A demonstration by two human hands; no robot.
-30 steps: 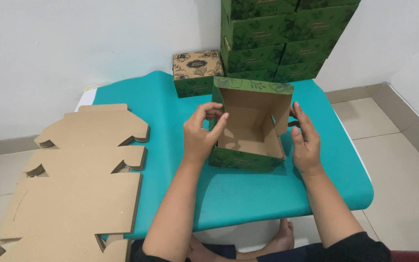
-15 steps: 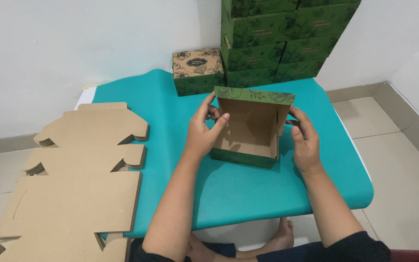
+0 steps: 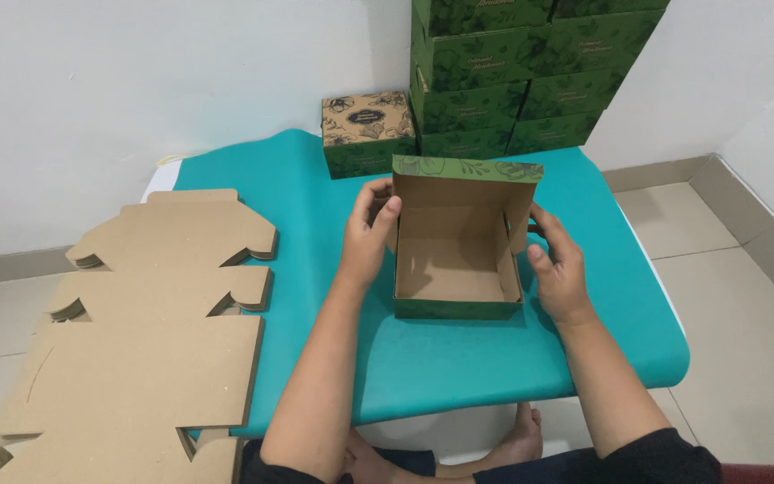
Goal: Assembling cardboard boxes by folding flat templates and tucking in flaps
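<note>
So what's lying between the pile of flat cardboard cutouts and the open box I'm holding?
In the head view, only bare teal table cover and your left hand, gripping the open box, lie between it and the flat cardboard cutouts.

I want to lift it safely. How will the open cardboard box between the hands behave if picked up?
The open box is probably light, being empty thin cardboard. Its walls may flex, since the left hand and right hand steady its sides. The raised lid could flop.
</note>
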